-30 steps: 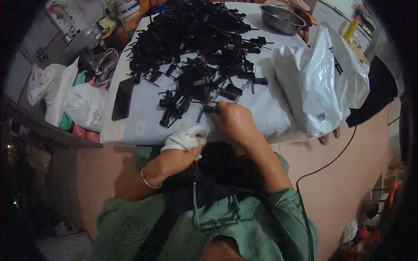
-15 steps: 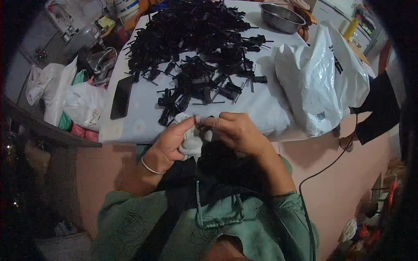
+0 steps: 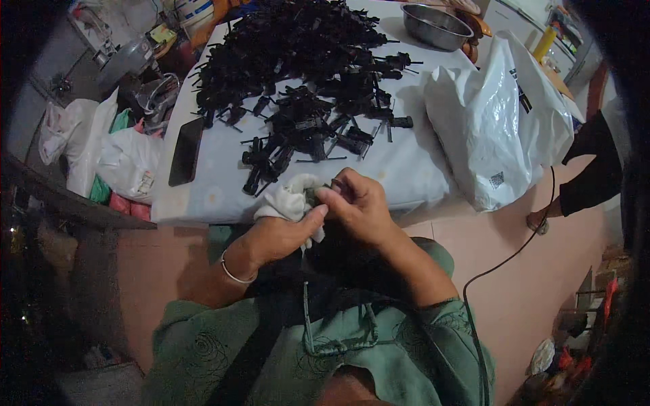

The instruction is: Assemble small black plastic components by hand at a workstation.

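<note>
My left hand (image 3: 281,238) is closed round a bunched white cloth (image 3: 290,200), at the near edge of the table. Between my two hands a small dark patch (image 3: 311,196) shows against the cloth; its kind is hard to make out. My right hand (image 3: 357,206) meets it from the right, thumb and fingers pinched together on something small and dark, mostly hidden by the fingers. Just beyond my hands lie several black plastic parts with thin rods (image 3: 308,128), at the front of a large heap of like parts (image 3: 291,47).
A black phone (image 3: 186,153) rests on the white-covered table (image 3: 223,203) at left. To the right stands a big white plastic bag (image 3: 481,128), with a metal bowl (image 3: 437,27) behind it. A black cable (image 3: 509,260) hangs at right, near another person's leg (image 3: 588,172).
My left hand has turned over and the cloth now bulges above it toward the table. My right hand has shifted slightly, its fingers more curled.
</note>
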A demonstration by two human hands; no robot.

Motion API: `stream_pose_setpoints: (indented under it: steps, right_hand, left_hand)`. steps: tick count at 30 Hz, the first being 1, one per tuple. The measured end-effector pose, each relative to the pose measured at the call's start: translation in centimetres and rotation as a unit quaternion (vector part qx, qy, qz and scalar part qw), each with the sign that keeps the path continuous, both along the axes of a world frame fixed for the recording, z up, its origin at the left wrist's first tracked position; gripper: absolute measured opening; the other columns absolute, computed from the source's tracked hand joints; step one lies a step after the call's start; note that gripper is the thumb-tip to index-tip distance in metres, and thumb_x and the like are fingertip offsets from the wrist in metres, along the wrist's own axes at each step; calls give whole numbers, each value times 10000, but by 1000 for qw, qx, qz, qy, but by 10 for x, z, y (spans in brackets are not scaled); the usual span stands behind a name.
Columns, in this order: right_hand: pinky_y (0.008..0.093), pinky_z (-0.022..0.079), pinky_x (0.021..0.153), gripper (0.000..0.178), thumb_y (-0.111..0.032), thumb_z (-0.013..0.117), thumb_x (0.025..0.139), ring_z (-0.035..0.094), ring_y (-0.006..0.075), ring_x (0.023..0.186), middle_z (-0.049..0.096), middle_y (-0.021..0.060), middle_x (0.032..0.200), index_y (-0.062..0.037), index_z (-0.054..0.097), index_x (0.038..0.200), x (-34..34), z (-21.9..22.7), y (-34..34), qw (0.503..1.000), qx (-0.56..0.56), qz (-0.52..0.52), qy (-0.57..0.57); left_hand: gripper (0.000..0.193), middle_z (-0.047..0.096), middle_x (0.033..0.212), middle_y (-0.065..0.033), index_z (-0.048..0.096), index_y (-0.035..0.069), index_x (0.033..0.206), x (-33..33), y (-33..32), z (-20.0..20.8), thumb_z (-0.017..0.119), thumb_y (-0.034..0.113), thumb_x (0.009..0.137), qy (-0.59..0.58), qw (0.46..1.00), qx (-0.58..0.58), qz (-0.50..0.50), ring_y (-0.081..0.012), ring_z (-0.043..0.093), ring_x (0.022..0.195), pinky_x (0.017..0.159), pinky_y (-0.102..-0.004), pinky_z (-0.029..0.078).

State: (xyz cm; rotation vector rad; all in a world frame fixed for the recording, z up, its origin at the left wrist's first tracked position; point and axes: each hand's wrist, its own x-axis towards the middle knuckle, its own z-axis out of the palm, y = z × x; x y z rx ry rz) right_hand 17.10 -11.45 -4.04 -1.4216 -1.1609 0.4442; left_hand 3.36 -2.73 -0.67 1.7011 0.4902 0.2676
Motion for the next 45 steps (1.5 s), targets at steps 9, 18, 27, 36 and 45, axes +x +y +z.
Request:
stream_pose_setpoints:
  steps: [9,18,27,36,45]
  right_hand:
    - [259,383,561,264,-189,435,904,397,84,606,436,46,603,13,473,739,5,-6,1,991,-51,120,-18]
    - [329,373,508,233,-166,449,881,422,243,509,462,143,593,-1,475,719,-14,-9,-2,995,16,80,53]
    - [349,367,497,245,-160,447,878,427,289,506,453,139,574,3,474,697,-13,-2,-2,997,34,64,-34]
    - [309,377,484,272,-196,470,878,414,141,505,472,114,568,13,485,703,-13,-7,-2,990,-16,109,92]
    - [275,432,588,122,-87,594,768,559,201,634,573,114,688,14,581,834,10,3,-3,983,37,131,-120]
  left_hand:
    - [269,545,861,-65,477,-6,1021,7,0,-7,537,40,763,-33,967,233,100,-134,522,766,680,-259,441]
    - [275,542,856,-80,477,-3,1026,2,-5,-3,540,43,763,-44,887,457,58,-136,524,792,681,-257,439]
    - [255,549,841,-134,497,-26,994,4,-8,-3,538,26,747,-106,921,365,87,-234,552,724,653,-305,448]
    - [280,526,823,-109,475,-22,1020,-5,-6,-18,554,47,760,-84,907,410,58,-234,535,724,654,-323,444]
    - [294,511,811,-18,396,26,1143,-1,10,-3,449,97,862,-63,990,51,115,-68,462,637,530,-217,396]
